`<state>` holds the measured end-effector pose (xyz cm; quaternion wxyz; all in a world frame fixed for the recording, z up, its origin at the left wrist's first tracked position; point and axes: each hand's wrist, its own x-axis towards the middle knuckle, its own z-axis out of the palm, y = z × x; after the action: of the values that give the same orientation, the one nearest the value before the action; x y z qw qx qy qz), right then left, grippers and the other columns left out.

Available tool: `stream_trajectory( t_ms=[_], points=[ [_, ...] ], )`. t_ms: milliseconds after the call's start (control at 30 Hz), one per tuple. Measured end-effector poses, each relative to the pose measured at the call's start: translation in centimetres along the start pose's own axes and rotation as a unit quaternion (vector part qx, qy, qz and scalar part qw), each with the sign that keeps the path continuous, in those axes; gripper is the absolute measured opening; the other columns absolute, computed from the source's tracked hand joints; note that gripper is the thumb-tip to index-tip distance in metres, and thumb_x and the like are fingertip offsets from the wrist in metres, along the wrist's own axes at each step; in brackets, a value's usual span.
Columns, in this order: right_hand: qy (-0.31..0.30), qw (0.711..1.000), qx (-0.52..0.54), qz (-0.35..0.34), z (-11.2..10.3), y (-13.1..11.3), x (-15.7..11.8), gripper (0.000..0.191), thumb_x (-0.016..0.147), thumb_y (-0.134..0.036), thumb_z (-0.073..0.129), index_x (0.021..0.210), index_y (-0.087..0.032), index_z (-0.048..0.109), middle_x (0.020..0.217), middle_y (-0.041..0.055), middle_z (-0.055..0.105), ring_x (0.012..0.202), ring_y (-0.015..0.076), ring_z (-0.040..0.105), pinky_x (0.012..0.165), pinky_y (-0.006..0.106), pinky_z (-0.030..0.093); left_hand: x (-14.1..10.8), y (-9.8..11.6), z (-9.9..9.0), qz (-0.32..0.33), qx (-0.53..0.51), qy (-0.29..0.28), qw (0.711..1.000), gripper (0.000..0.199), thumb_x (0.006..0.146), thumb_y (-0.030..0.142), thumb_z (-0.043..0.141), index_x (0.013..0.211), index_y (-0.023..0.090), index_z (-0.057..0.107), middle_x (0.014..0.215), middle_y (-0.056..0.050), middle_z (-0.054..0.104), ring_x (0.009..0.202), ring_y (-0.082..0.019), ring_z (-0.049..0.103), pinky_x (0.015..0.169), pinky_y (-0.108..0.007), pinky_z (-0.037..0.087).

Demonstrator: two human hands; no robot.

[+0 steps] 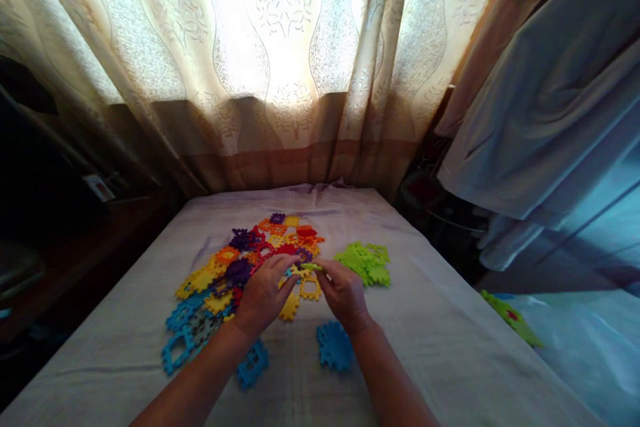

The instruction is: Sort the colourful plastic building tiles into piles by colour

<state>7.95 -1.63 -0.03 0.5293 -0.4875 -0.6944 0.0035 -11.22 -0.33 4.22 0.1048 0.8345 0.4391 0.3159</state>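
Note:
Over the front of a mixed pile of toothed plastic pieces (240,271), my left hand (267,287) pinches a small yellow piece (296,271) between thumb and fingers. Close beside it, my right hand (344,288) grips a thin green piece (312,267). The two pieces meet or overlap between my fingertips; whether they are joined is too small to tell. A heap of lime green pieces (365,263) lies just beyond my right hand. Blue pieces (334,345) are stacked near my right wrist.
A pale cloth covers the table (425,333). Another blue piece (253,363) lies by my left forearm. Patterned curtains (285,67) hang behind the table, and light garments (525,107) hang at the right. A green item (513,319) is past the right edge.

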Motion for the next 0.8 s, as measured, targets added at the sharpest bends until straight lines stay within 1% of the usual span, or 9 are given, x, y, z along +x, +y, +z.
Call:
stream_trajectory(
  t_ms=[67, 167, 233, 300, 367, 433, 533, 633, 800],
  points=[
    [0.056, 0.995, -0.070, 0.039, -1.8, 2.4, 0.0, 0.027, 0.093, -0.026, 0.047, 0.104, -0.020, 0.071, 0.097, 0.0081, 0.074, 0.089, 0.0178, 0.068, 0.083, 0.031, 0.053, -1.3, -0.5, -0.2, -0.017, 0.009, 0.038, 0.999, 0.038, 0.092, 0.038, 0.049, 0.126, 0.024, 0.057, 0.127, -0.007, 0.063, 0.119, -0.021, 0.057, 0.106, -0.038, 0.044],
    [0.122, 0.970, -0.173, 0.118, -4.3, 6.4, -0.4, 0.032, 0.089, -0.025, 0.044, 0.106, -0.016, 0.070, 0.101, 0.0117, 0.072, 0.093, 0.0214, 0.066, 0.086, 0.036, 0.052, -4.4, -2.1, -1.2, -0.038, 0.042, 0.074, 0.996, 0.038, 0.091, 0.040, 0.047, 0.125, 0.024, 0.058, 0.128, -0.008, 0.063, 0.120, -0.022, 0.057, 0.106, -0.041, 0.045],
    [0.109, 0.960, -0.211, 0.149, -5.0, 8.4, -0.8, 0.037, 0.084, -0.020, 0.042, 0.109, -0.015, 0.069, 0.102, 0.0124, 0.071, 0.096, 0.0224, 0.064, 0.089, 0.038, 0.051, -6.8, -3.5, -2.1, -0.054, 0.073, 0.095, 0.991, 0.037, 0.092, 0.040, 0.045, 0.123, 0.025, 0.059, 0.126, -0.007, 0.063, 0.118, -0.022, 0.059, 0.105, -0.041, 0.046],
    [0.061, 0.960, -0.220, 0.164, -4.9, 9.2, -1.2, 0.041, 0.079, -0.016, 0.041, 0.111, -0.015, 0.068, 0.106, 0.0120, 0.070, 0.100, 0.0224, 0.063, 0.092, 0.039, 0.049, -9.2, -4.7, -2.8, -0.051, 0.105, 0.115, 0.986, 0.037, 0.091, 0.042, 0.046, 0.120, 0.025, 0.060, 0.124, -0.006, 0.065, 0.115, -0.022, 0.061, 0.103, -0.040, 0.048],
    [0.006, 0.961, -0.213, 0.176, -4.5, 8.9, -1.5, 0.044, 0.078, -0.017, 0.043, 0.115, -0.015, 0.066, 0.113, 0.0125, 0.068, 0.107, 0.0226, 0.060, 0.098, 0.039, 0.046, -11.4, -5.7, -3.5, -0.057, 0.133, 0.136, 0.980, 0.036, 0.090, 0.043, 0.047, 0.118, 0.026, 0.061, 0.122, -0.005, 0.066, 0.113, -0.022, 0.062, 0.102, -0.039, 0.049],
    [-0.027, 0.953, -0.223, 0.204, -4.2, 7.8, -1.8, 0.048, 0.080, -0.026, 0.049, 0.125, -0.013, 0.060, 0.127, 0.0161, 0.061, 0.120, 0.0262, 0.054, 0.102, 0.043, 0.041, -13.4, -6.5, -4.0, -0.077, 0.155, 0.153, 0.973, 0.035, 0.090, 0.042, 0.046, 0.118, 0.028, 0.060, 0.123, -0.004, 0.066, 0.113, -0.022, 0.063, 0.101, -0.038, 0.049],
    [-0.073, 0.923, -0.277, 0.258, -3.9, 5.6, -2.4, 0.080, 0.076, -0.051, 0.062, 0.144, -0.015, 0.042, 0.151, 0.0217, 0.034, 0.138, 0.0372, 0.033, 0.102, 0.059, 0.035, -15.9, -7.3, -4.4, -0.090, 0.175, 0.169, 0.966, 0.034, 0.089, 0.043, 0.046, 0.117, 0.029, 0.060, 0.123, -0.003, 0.066, 0.110, -0.022, 0.064, 0.101, -0.039, 0.049],
    [-0.141, 0.895, -0.319, 0.279, -3.3, 4.1, -2.7, 0.098, 0.068, -0.059, 0.068, 0.150, -0.021, 0.029, 0.158, 0.0217, 0.014, 0.143, 0.0420, 0.018, 0.097, 0.069, 0.029, -17.6, -8.2, -4.3, -0.102, 0.188, 0.180, 0.960, 0.034, 0.089, 0.043, 0.044, 0.117, 0.031, 0.059, 0.120, -0.002, 0.067, 0.105, -0.023, 0.066, 0.096, -0.039, 0.053],
    [-0.181, 0.875, -0.337, 0.296, -1.8, 4.8, -0.9, 0.095, 0.072, -0.060, 0.066, 0.151, -0.026, 0.027, 0.158, 0.0208, 0.016, 0.144, 0.0412, 0.015, 0.099, 0.068, 0.025, -18.3, -9.7, -3.9, -0.106, 0.186, 0.195, 0.957, 0.034, 0.089, 0.042, 0.044, 0.119, 0.032, 0.057, 0.119, -0.002, 0.068, 0.105, -0.023, 0.067, 0.091, -0.039, 0.056]
  ],
)
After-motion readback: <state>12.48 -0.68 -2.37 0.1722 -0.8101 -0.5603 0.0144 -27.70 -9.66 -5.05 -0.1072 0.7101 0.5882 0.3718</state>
